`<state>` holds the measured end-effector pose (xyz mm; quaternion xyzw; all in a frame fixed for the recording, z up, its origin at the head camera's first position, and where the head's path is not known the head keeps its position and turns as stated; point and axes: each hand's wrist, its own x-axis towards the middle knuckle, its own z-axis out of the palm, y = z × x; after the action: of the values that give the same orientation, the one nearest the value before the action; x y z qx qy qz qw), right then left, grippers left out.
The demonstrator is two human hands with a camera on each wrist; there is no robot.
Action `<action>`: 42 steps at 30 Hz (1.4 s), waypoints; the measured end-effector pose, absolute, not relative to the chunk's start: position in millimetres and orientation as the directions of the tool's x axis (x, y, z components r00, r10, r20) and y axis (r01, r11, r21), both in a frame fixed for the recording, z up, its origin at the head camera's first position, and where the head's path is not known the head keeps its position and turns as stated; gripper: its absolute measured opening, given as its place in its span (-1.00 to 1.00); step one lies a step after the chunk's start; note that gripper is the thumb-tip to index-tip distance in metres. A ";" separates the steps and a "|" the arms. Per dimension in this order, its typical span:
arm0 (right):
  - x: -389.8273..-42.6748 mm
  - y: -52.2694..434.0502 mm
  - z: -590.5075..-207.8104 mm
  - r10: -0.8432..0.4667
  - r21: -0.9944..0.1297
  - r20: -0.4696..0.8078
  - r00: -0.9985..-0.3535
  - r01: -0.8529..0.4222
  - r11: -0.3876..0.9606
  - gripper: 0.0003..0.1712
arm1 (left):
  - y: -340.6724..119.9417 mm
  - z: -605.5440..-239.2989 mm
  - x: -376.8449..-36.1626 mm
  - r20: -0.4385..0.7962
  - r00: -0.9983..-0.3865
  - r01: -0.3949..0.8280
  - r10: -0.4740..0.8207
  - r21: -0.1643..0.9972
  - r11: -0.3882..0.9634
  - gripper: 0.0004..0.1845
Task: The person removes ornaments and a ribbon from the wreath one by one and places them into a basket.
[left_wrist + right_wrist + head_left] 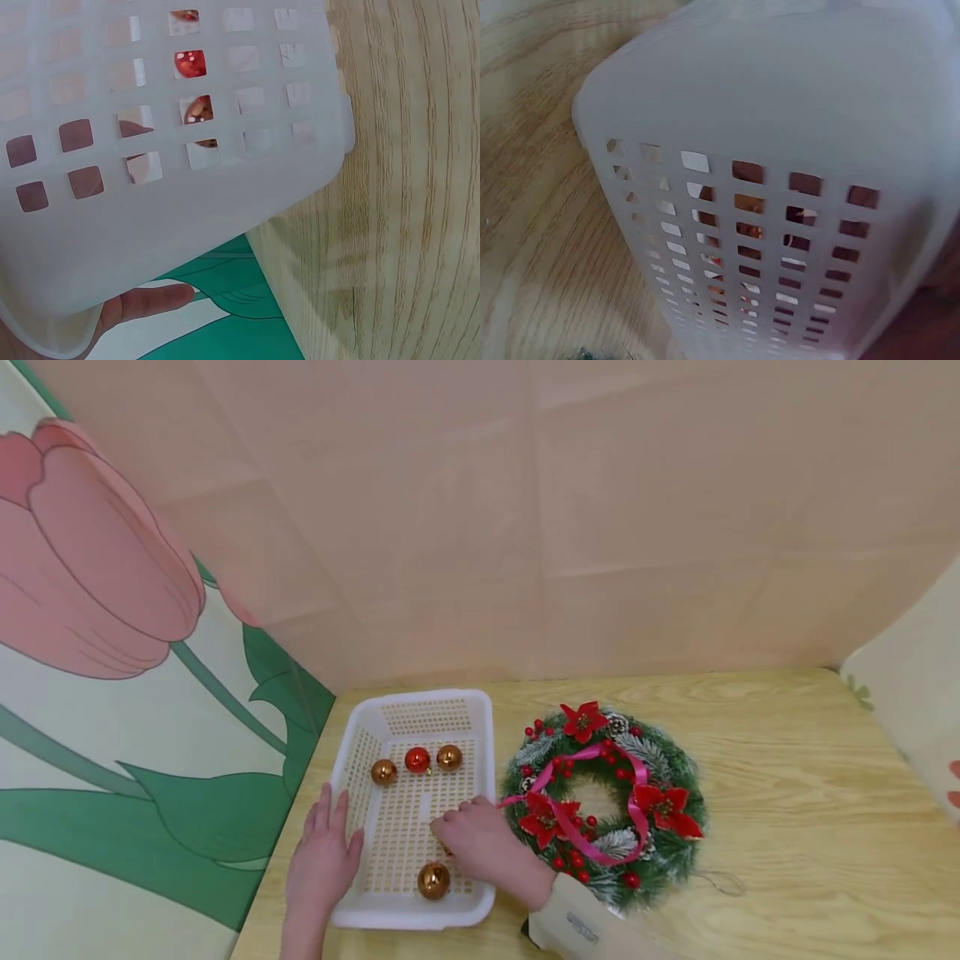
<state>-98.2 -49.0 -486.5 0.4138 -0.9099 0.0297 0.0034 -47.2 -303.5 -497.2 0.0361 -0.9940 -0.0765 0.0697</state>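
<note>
A white plastic basket (486, 735) holds several shiny Christmas balls. My left hand (322, 856) rests over its left rim, fingers fairly straight along the outside and the thumb on the inner side. One straight finger (157, 298) shows outside the wall in the left wrist view. Inside the basket, my right hand (480, 839) curls its fingers round a copper ball (447, 850), mostly hidden under them. Just below lies another copper ball (433, 881). Farther back sit a red ball (417, 759), a copper ball (384, 772) to its left and another copper ball (449, 757) to its right.
A green wreath (678, 760) with red flowers, berries and pine cones lies right of the basket. A pink ribbon (637, 818) loops over it. Both stand on a wooden table (810, 793), with a beige backdrop (570, 527) behind and a tulip-patterned panel (105, 552) at left.
</note>
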 end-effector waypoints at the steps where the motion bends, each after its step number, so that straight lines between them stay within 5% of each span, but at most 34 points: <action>1: -98.2 -50.8 -487.6 -0.747 -0.040 0.019 -0.665 -0.747 0.664 -0.64 | -303.3 -497.2 -46.9 0.134 -0.987 -0.062 -0.083 0.157 0.986 -0.29; 25: -99.2 -77.6 -498.6 -0.634 0.146 -0.094 -0.767 -0.641 0.754 -0.90 | -300.7 -492.9 -44.3 0.119 -0.989 -0.066 -0.083 0.146 0.987 -0.29; 35: -100.0 -72.4 -499.5 -0.676 0.137 -0.021 -0.736 -0.672 0.727 -0.62 | -299.2 -492.6 -44.7 0.118 -0.990 -0.056 -0.075 0.162 0.985 -0.29; 42: -97.5 -65.4 -492.6 -0.713 0.091 0.101 -0.694 -0.707 0.701 -0.68 | -300.5 -491.9 -44.1 0.086 -0.993 -0.070 -0.083 0.152 0.986 -0.28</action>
<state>-97.5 -65.4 -492.6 0.3857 -0.9201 -0.0223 0.0642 -44.1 -300.5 -491.9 0.0384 -0.9954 -0.0745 0.0462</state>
